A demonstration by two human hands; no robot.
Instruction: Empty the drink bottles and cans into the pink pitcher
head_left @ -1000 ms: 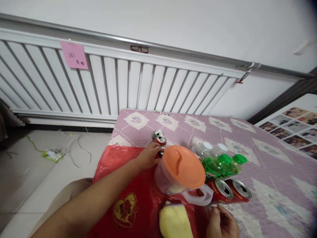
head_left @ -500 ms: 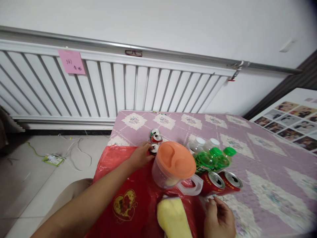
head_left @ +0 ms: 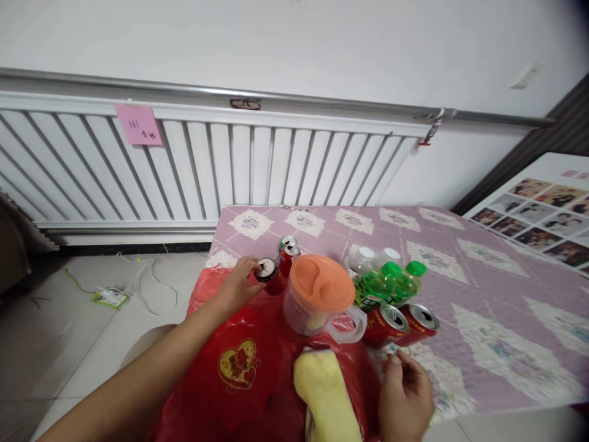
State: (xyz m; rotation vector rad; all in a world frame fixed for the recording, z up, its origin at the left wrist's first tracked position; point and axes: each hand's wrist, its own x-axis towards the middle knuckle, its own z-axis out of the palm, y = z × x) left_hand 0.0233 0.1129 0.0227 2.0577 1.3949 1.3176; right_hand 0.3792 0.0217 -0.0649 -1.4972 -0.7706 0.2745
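My left hand (head_left: pixel 243 283) grips the rim of an opened can (head_left: pixel 272 277) with a dark top edge, tilted a little, over the red plastic sheet (head_left: pixel 207 368). Just behind stand a red can (head_left: pixel 288 258) and a green one (head_left: pixel 287 240). To their right is a clear pitcher (head_left: pixel 301 313) with an orange lid (head_left: pixel 322 283). My right hand (head_left: pixel 405 393) is closed at the front right, thumb against fingers; a small pale thing may be at the fingertips. Near it are two larger red cans (head_left: pixel 389 325), (head_left: pixel 419 324). A yellow cloth (head_left: pixel 327 393) lies between my hands.
Green-capped bottles (head_left: pixel 380 283) and white-capped bottles (head_left: pixel 362 261) stand right of the pitcher. A patterned cloth (head_left: pixel 442 261) covers the table. Beyond its far edge is a radiator (head_left: pixel 267 162). A photo board (head_left: pixel 547 215) is at the right, a power strip (head_left: pixel 110 298) on the floor.
My left hand has moved the dark-rimmed can left, away from the pitcher and the small cans. The camera view has shifted slightly. My right hand stays nearly where it was.
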